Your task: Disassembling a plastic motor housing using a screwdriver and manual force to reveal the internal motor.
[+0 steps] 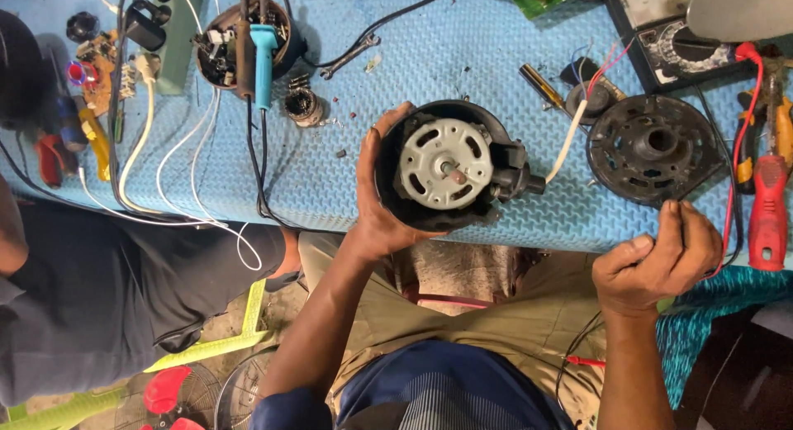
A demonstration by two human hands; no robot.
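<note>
The left hand [382,200] cupped the motor [446,166] by its black housing rim at the bench [462,58] edge; it looked heavy, rigid, its wires fragile; the rim seemed the safest hold; the right hand [658,261] was curled shut on a black lead [732,199].

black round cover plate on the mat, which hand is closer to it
Right. The right hand sits just below the black round cover plate, pinching a thin wire. The left hand is farther left, gripping the motor housing.

matt black plastic motor housing [487,161], dull metal motor plate [446,163], textured blue mat [462,58]
</note>
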